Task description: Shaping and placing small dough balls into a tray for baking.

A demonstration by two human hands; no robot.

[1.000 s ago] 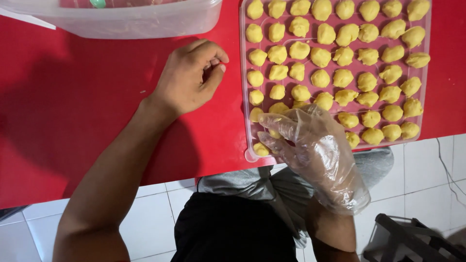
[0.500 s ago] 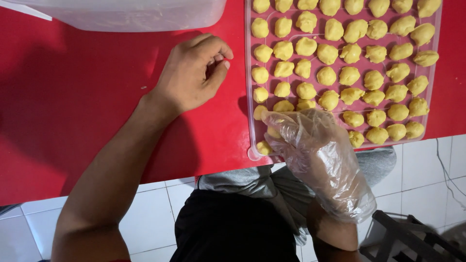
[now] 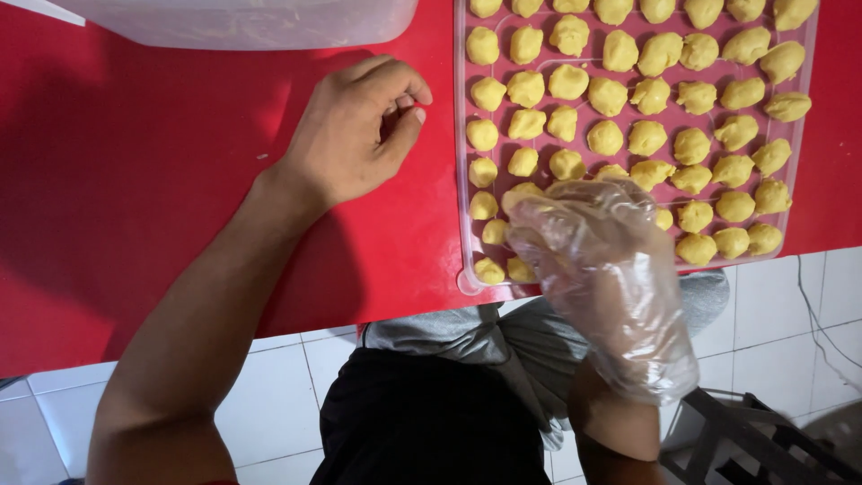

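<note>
Head view: right hand (image 3: pixel 597 260) in clear plastic glove, fingers curled on yellow dough ball (image 3: pixel 523 192) over pink tray (image 3: pixel 463 278), keeps dough clean. Left hand (image 3: pixel 355 130) w/ fingers loosely curled, holding nothing, rests on red table (image 3: pixel 135 180).

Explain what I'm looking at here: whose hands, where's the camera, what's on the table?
No machine here: a person wears a camera on the head, looking down at their own hands. The left hand is bare, fingers curled, resting on the red table. The right hand, in a clear plastic glove, hovers over the near corner of a clear tray filled with rows of small yellow dough balls; whether it grips one cannot be told. The edge of a translucent plastic container sits at the top. Below the table are the person's lap and a white tiled floor.
</note>
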